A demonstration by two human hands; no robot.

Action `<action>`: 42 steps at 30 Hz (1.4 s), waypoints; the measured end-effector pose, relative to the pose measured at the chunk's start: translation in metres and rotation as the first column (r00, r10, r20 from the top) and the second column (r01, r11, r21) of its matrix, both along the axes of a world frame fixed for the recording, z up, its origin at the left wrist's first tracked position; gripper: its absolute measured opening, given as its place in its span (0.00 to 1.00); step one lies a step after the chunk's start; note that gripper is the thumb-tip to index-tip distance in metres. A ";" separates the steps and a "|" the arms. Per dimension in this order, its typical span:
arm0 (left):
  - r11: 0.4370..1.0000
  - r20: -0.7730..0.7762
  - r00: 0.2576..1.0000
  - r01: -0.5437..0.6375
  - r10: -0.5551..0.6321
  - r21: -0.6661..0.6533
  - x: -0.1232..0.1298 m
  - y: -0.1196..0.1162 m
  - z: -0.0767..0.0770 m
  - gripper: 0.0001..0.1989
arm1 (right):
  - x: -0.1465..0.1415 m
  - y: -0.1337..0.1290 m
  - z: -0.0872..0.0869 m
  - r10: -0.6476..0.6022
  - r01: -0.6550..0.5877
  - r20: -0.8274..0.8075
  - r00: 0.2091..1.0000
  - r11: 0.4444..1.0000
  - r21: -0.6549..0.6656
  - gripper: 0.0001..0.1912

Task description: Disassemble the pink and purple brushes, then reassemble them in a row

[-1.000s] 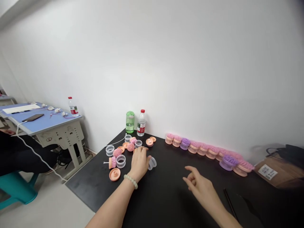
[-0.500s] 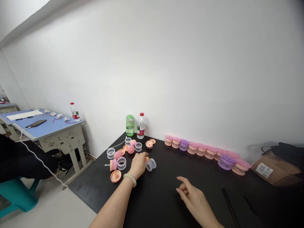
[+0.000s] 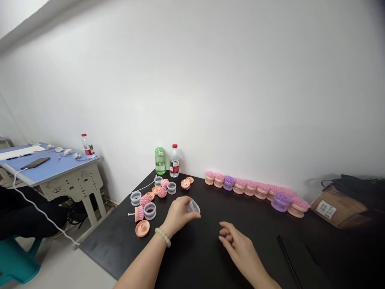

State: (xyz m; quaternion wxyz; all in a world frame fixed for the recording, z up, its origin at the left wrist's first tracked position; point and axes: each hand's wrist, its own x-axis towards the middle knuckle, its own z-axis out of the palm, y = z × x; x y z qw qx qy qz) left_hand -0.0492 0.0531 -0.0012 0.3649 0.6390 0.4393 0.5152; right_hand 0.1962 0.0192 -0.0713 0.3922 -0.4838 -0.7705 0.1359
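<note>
My left hand (image 3: 180, 214), a bead bracelet (image 3: 163, 237) on its wrist, has its fingers (image 3: 183, 204) curled closed around a clear silicone ring (image 3: 193, 207) near the middle of the black table (image 3: 120, 249); whether the ring is off the surface, I cannot tell. My right hand (image 3: 237, 247) hovers half-curled over the table, holding nothing. Left of the ring on the table lie pink bristled brush heads (image 3: 145, 200), a peach disc (image 3: 142, 228) and more clear rings (image 3: 149, 210). A row of pink and purple brush heads (image 3: 255, 188) lines the table's back edge, and a green bottle (image 3: 160, 160) and a water bottle (image 3: 174, 161) stand at its back corner
</note>
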 end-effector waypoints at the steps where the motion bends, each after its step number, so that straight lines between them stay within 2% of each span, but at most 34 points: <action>1: 1.000 0.097 0.995 -0.004 0.005 -0.009 -0.003 0.001 0.001 0.21 | -0.005 0.002 0.000 -0.001 0.001 -0.007 1.000 1.000 -0.011 0.14; 4: 0.999 0.397 0.917 -0.027 0.035 -0.027 -0.010 0.005 0.005 0.27 | -0.027 0.012 0.004 0.033 -0.033 0.040 0.999 0.999 -0.015 0.17; 7: 0.996 0.635 0.768 -0.045 0.084 -0.077 -0.015 0.011 0.005 0.31 | -0.059 0.028 0.010 0.070 -0.074 0.150 0.986 0.997 0.022 0.24; 9: 0.991 0.741 0.660 -0.047 0.123 -0.122 -0.017 0.014 0.004 0.29 | -0.082 0.042 0.016 0.078 -0.090 0.192 0.978 0.994 0.054 0.27; 14: 0.976 0.873 0.439 -0.049 0.212 -0.213 -0.024 0.021 0.003 0.20 | -0.122 0.093 0.027 0.020 -0.037 0.177 0.984 0.995 0.097 0.27; 17: 0.963 0.891 0.376 -0.013 0.255 -0.270 -0.024 0.021 0.004 0.19 | -0.134 0.131 0.030 -0.039 0.023 0.158 0.987 0.995 0.100 0.30; 20: 0.956 0.899 0.352 0.034 0.260 -0.290 -0.021 0.020 0.004 0.20 | -0.143 0.164 0.032 -0.101 0.092 0.131 0.986 0.993 0.076 0.30; 25: 0.958 0.907 0.345 0.063 0.242 -0.280 -0.015 0.017 0.003 0.22 | -0.150 0.188 0.023 -0.134 0.135 0.072 0.988 0.991 -0.006 0.25; 28: 0.968 0.910 0.363 0.069 0.202 -0.242 -0.014 0.014 0.005 0.26 | -0.147 0.185 0.020 -0.112 0.112 0.007 0.994 0.994 -0.007 0.20; 30: 0.974 0.899 0.407 0.077 0.162 -0.211 -0.014 0.011 0.007 0.27 | -0.140 0.176 0.023 -0.091 0.092 -0.048 0.995 0.996 0.006 0.18; 33: 0.979 0.846 0.518 0.070 0.127 -0.190 -0.013 0.008 0.007 0.29 | -0.122 0.152 0.036 -0.038 0.041 -0.109 0.993 0.999 0.029 0.16; 37: 0.988 0.711 0.695 0.004 0.108 -0.154 -0.007 0.005 0.001 0.29 | -0.092 0.098 0.060 0.060 -0.050 -0.120 0.991 0.996 0.080 0.16; 40: 0.988 0.647 0.759 0.035 0.071 -0.149 0.000 0.003 -0.003 0.26 | -0.072 0.058 0.072 0.088 -0.078 -0.086 0.992 0.990 0.116 0.13; 42: 0.986 0.597 0.802 0.083 0.020 -0.144 0.005 0.000 -0.004 0.26 | -0.061 0.039 0.074 0.077 -0.069 -0.055 0.996 0.987 0.145 0.13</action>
